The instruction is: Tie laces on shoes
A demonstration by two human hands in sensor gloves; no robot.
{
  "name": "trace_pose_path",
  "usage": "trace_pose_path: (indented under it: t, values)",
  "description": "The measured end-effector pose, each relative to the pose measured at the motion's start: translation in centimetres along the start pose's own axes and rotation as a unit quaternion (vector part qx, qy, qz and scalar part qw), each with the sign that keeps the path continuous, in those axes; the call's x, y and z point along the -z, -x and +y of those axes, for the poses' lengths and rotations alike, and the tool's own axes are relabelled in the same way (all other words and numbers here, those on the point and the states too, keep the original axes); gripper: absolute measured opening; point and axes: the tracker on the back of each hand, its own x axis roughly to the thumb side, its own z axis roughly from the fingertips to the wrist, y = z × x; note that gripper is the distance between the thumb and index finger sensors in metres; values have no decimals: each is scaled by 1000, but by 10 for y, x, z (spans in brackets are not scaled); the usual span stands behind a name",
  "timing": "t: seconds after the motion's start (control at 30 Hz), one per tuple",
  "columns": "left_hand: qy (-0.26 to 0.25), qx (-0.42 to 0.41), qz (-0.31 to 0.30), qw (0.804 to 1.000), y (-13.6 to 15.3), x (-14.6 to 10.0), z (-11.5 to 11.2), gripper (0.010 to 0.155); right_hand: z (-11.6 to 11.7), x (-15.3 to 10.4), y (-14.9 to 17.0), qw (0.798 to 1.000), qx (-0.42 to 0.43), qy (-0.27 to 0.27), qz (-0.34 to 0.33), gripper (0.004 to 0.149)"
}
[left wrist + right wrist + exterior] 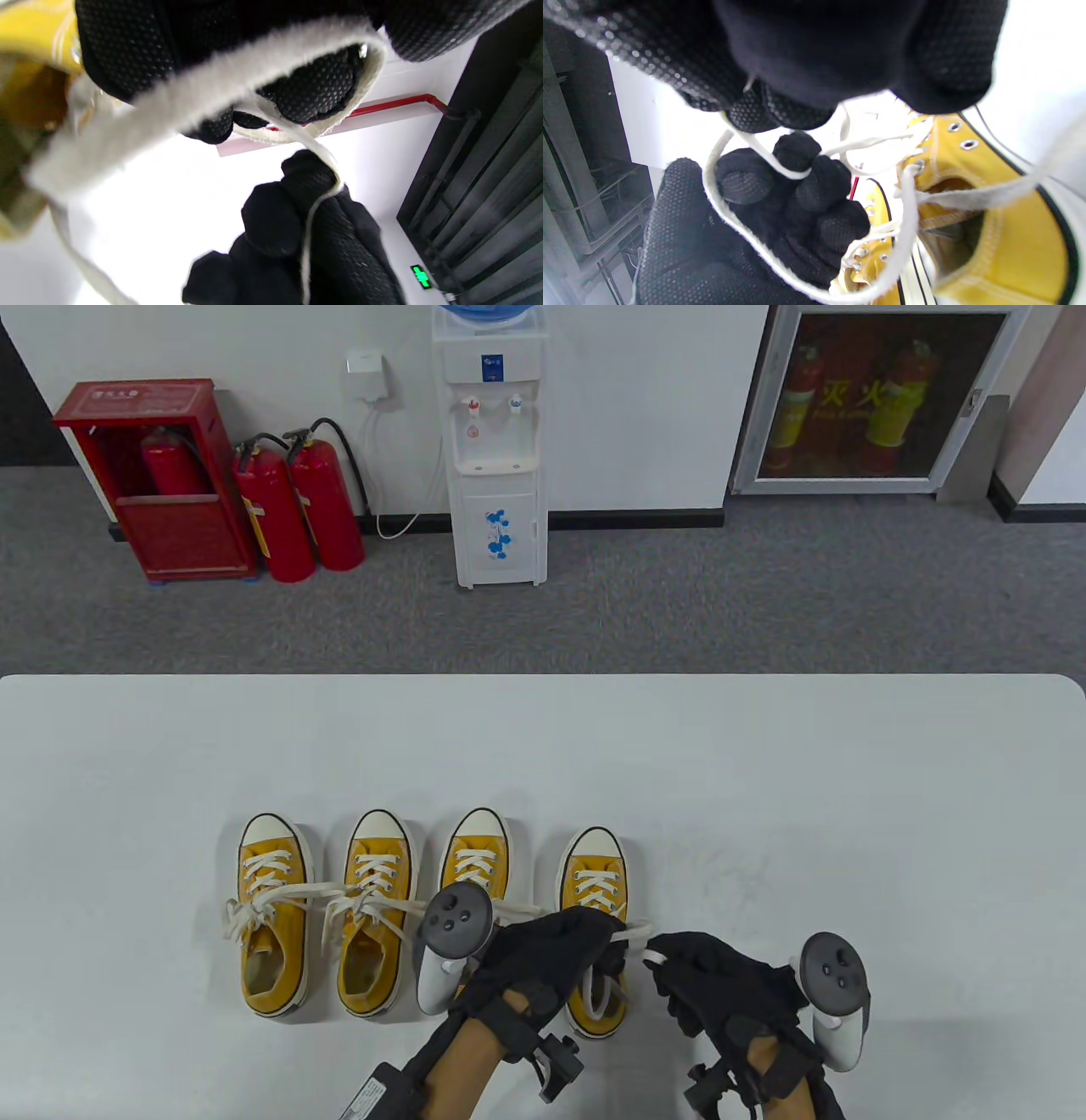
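Several yellow canvas shoes with white laces stand in a row on the white table (764, 780). Both hands work on the rightmost shoe (592, 872). My left hand (607, 940) is over its opening and grips a loop of its white lace (632, 937). My right hand (670, 967) is just right of the shoe and pinches the other strand. In the left wrist view the lace loop (237, 72) runs round my left fingers (314, 89) and down to the right hand (305, 245). In the right wrist view the lace (729, 216) wraps the left hand (780, 212) beside the shoe (1009, 220).
The two leftmost shoes (271, 916) (373, 925) have their laces in bows. The third shoe (475, 857) is partly under my left hand's tracker (454, 929). Bare table lies to the right and behind the row.
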Motion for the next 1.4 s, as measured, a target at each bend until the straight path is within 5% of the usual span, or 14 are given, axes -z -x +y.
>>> trace_pose_path:
  t: [0.33, 0.67, 1.03, 1.17, 1.4]
  values:
    - [-50, 99, -26, 993, -8, -5, 8, 46, -1, 0, 1, 1000, -9, 3, 5, 42]
    - [-24, 221, -52, 974, -17, -5, -6, 55, -2, 0, 1, 1000, -13, 9, 4, 40]
    - [6, 389, -79, 918, -25, -5, -28, 69, -1, 0, 1, 1000, -21, 10, 3, 40]
    - [5, 429, -96, 898, -28, -7, -35, 63, -2, 0, 1, 1000, -22, 16, 1, 40]
    - [22, 371, -98, 923, -28, -5, -33, 42, -9, -1, 5, 999, -26, 46, 7, 41]
